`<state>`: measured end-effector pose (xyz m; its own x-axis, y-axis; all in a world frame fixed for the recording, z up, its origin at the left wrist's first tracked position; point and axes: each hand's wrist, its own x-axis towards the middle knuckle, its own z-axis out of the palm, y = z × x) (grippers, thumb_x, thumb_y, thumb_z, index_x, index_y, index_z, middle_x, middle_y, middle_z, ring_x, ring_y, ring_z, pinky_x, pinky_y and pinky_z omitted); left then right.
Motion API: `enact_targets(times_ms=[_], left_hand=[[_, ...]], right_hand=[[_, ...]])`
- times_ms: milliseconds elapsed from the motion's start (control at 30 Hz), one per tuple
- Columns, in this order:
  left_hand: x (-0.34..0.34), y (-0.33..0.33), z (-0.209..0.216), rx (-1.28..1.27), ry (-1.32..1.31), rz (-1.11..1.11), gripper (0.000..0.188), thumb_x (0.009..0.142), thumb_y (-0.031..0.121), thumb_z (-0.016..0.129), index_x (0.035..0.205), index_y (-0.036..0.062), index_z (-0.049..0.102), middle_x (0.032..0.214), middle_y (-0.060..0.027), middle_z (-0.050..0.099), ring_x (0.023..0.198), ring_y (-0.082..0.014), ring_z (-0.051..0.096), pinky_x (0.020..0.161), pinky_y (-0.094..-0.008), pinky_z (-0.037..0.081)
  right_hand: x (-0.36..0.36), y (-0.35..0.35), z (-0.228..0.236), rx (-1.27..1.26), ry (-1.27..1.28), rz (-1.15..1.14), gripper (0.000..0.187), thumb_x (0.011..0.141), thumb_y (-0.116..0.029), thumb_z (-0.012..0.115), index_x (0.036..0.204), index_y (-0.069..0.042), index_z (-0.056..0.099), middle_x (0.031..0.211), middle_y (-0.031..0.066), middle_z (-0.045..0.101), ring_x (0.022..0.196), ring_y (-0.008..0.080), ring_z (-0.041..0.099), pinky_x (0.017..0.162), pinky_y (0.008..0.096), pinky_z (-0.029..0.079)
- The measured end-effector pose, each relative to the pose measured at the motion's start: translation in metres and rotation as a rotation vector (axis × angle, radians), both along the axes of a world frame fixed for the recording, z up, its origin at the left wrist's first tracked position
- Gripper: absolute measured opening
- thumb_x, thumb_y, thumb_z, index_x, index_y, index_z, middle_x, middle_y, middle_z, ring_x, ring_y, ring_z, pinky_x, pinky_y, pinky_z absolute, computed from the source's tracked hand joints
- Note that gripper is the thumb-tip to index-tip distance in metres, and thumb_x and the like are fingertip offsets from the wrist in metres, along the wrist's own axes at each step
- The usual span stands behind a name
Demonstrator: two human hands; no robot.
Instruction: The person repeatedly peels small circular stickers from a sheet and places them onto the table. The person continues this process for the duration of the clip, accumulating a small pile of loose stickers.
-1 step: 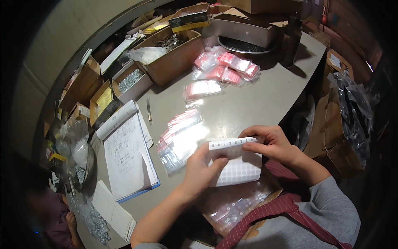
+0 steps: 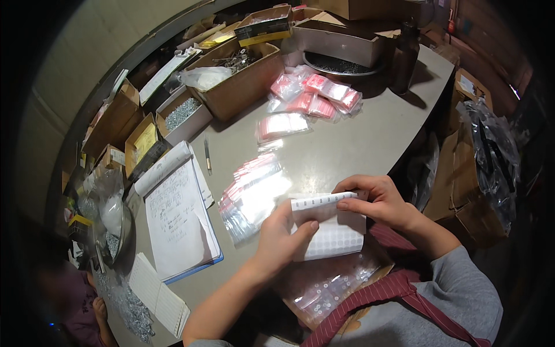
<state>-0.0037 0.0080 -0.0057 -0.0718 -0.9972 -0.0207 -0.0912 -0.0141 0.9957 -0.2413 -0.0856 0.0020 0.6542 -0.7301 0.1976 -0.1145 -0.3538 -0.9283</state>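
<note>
A white sheet of round stickers (image 2: 329,246) is held up at the table's near edge, its top strip folded over. My left hand (image 2: 286,237) grips its left side, thumb lying across the front. At the top right corner my right hand (image 2: 373,196) pinches the folded strip between thumb and fingers. Beyond my left hand, a fanned row of small clear zip bags (image 2: 248,196) with red edges lies on the table. Below the sheet, a clear plastic bag (image 2: 329,292) of small washer-like rings rests near my lap.
An open notebook (image 2: 176,222) with handwriting lies left, a pen (image 2: 208,156) beyond it. Bundles of red-edged bags (image 2: 315,95) sit farther back. Boxes of metal parts (image 2: 240,75) line the far side. A dark bottle (image 2: 404,58) stands back right. Another person's hand (image 2: 100,308) shows lower left.
</note>
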Motion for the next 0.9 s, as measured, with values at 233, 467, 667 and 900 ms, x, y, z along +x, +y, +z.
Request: enact_targets(times_ms=[233, 467, 667, 900], left_hand=[[-0.005, 0.002, 0.016, 0.131, 0.276, 0.004, 0.031, 0.097, 0.019, 0.071, 0.118, -0.0022, 0.064, 0.105, -0.0074, 0.066, 0.096, -0.0131, 0.062, 0.083, -0.0262, 0.051], [-0.005, 0.006, 0.001, 0.041, 0.28, 0.106, 0.022, 0.098, 0.015, 0.068, 0.111, -0.0038, 0.068, 0.098, -0.0064, 0.069, 0.091, -0.0118, 0.062, 0.079, -0.0261, 0.051], [-0.001, 0.01, 0.002, -0.274, -0.145, 0.089, 0.018, 0.091, 0.002, 0.07, 0.109, -0.0029, 0.071, 0.1, -0.0129, 0.073, 0.09, -0.0159, 0.068, 0.08, -0.0288, 0.054], [-0.003, 0.01, 0.012, -0.452, -0.214, 0.028, 0.02, 0.089, -0.003, 0.069, 0.108, -0.0013, 0.073, 0.098, -0.0138, 0.073, 0.091, -0.019, 0.069, 0.082, -0.0305, 0.054]], right_hand=[[-0.001, -0.001, -0.004, 0.052, 0.035, 0.007, 0.019, 0.093, -0.014, 0.07, 0.107, -0.002, 0.073, 0.084, 0.0049, 0.074, 0.076, 0.0087, 0.066, 0.07, 0.0248, 0.052], [-0.003, -0.001, -0.005, 0.068, -0.065, 0.066, 0.019, 0.098, -0.015, 0.065, 0.104, 0.001, 0.074, 0.086, 0.0039, 0.072, 0.078, 0.0088, 0.063, 0.073, 0.0242, 0.051], [-0.012, -0.016, 0.001, 0.254, -0.161, -0.058, 0.027, 0.098, -0.019, 0.066, 0.117, 0.001, 0.066, 0.102, 0.0023, 0.066, 0.087, 0.0112, 0.062, 0.08, 0.0261, 0.05], [-0.014, -0.021, -0.004, 0.454, -0.131, 0.072, 0.038, 0.086, -0.015, 0.081, 0.117, -0.001, 0.063, 0.097, 0.002, 0.067, 0.09, 0.0109, 0.063, 0.081, 0.0269, 0.049]])
